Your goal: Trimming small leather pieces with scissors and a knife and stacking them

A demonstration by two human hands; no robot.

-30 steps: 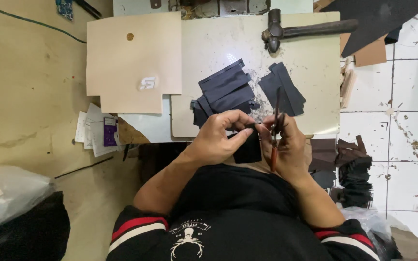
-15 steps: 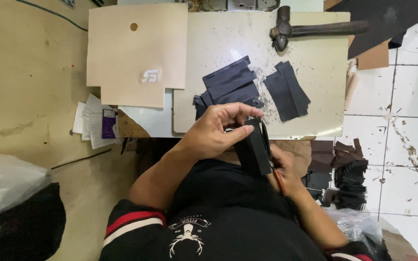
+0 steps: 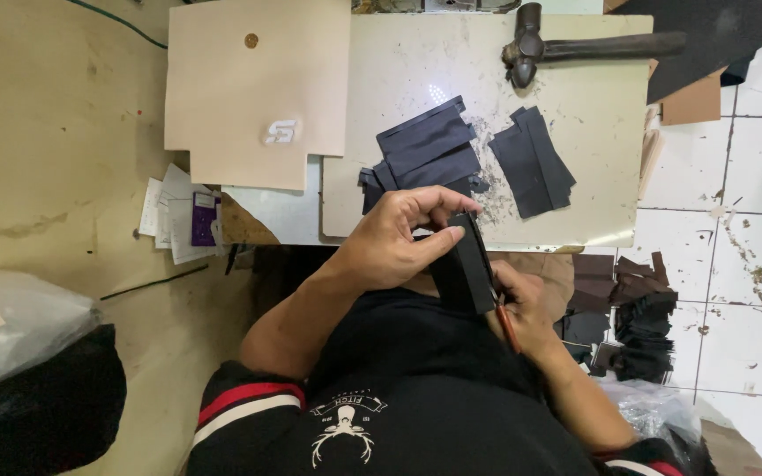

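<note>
At nine o'clock, a tan cardboard sheet [image 3: 257, 88] is lying over the pale work slab's [image 3: 575, 132] edge. At centre, the left hand [image 3: 403, 238] is pinching a black rectangular leather piece [image 3: 462, 275] upright, apparently steadying it for trimming. Just right, the right hand [image 3: 526, 308] is closing around a reddish-handled tool [image 3: 508, 324]. Flat black cut pieces [image 3: 429, 154] and a dark steel hammer [image 3: 575, 48] are waiting toward one o'clock.
</note>
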